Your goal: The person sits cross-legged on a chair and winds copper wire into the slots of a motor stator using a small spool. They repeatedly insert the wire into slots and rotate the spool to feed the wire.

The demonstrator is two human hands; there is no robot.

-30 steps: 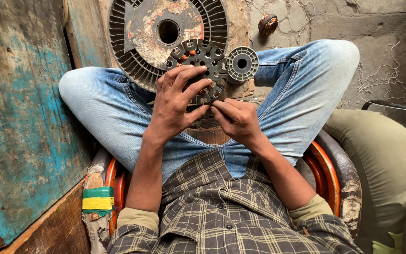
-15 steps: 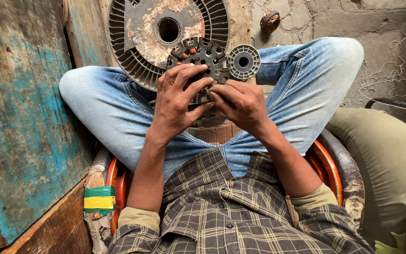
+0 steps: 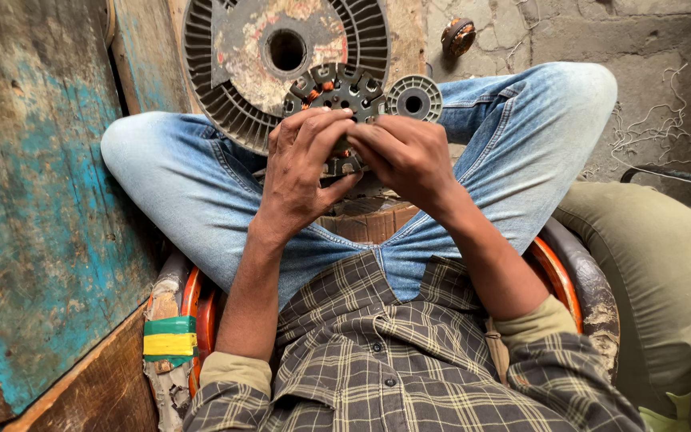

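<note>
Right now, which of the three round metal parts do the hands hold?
The toothed ring between the big slotted disc and small wheel; left hand and right hand grip it.

The hands (image 3: pixel 353 164) hide most of the toothed stator (image 3: pixel 333 88).

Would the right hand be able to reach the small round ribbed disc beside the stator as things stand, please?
Probably yes. The small ribbed disc lies just beyond the right hand, with nothing between them; the hand is busy on the toothed stator alongside the left hand.
</note>
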